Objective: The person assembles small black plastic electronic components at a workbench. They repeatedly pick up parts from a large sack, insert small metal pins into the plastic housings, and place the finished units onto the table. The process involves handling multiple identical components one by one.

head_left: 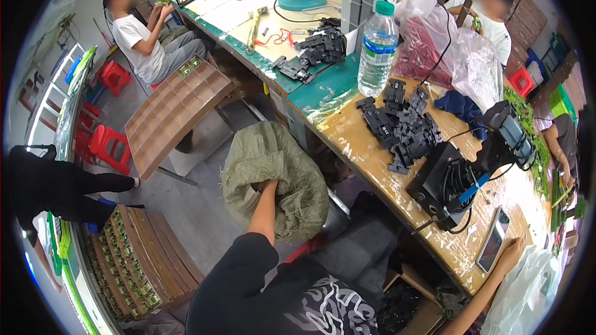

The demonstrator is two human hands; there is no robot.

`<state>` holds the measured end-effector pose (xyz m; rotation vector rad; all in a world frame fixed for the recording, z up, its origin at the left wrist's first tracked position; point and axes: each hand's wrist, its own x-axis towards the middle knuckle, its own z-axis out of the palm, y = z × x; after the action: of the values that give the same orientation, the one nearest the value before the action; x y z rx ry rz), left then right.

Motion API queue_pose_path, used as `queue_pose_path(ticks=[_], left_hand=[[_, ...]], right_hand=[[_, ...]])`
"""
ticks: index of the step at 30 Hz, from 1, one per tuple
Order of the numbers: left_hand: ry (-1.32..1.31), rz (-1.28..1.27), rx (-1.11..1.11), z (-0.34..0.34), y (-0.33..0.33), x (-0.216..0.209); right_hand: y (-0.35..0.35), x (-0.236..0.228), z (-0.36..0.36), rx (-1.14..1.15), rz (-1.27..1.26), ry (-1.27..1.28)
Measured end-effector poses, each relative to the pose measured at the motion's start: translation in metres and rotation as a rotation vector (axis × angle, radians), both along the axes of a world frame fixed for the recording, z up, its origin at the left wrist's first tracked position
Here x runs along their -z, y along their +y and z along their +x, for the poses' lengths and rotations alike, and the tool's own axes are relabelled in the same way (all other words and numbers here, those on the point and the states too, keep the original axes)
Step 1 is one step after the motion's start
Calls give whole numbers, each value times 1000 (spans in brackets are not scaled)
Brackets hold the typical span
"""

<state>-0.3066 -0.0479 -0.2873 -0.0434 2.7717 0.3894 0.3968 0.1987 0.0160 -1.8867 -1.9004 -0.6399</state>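
Note:
My left forearm (264, 211) reaches down into the mouth of a greenish woven sack (298, 180) that stands on the floor beside the workbench. The sack's folds hide my left hand, so its fingers and anything in them cannot be seen. At the near right, my right hand (511, 253) rests on the wooden bench top, just beside a smartphone (495, 239). Its fingers look loosely extended and hold nothing that shows. Farther up the bench lies a pile of black plastic parts (400, 121).
A water bottle (377, 49), a black box with coiled cable (444, 180) and clear plastic bags (428, 37) stand on the bench. Left of the sack is a tilted compartment tray (177, 115). Stacked trays (149, 248) and red stools (110, 146) stand farther left. Other people work nearby.

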Motion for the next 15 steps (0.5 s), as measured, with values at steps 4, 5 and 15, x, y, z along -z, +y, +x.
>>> queue_pose_path(ticks=[4, 5, 15], left_hand=[[8, -6, 4, -1, 0, -1], [15, -4, 3, 0, 1, -1], [42, -28, -3, 6, 1, -1]], right_hand=[[1, 1, -5, -23, 26, 8], [-1, -2, -9, -16, 30, -8], [4, -2, -14, -3, 56, -35]])
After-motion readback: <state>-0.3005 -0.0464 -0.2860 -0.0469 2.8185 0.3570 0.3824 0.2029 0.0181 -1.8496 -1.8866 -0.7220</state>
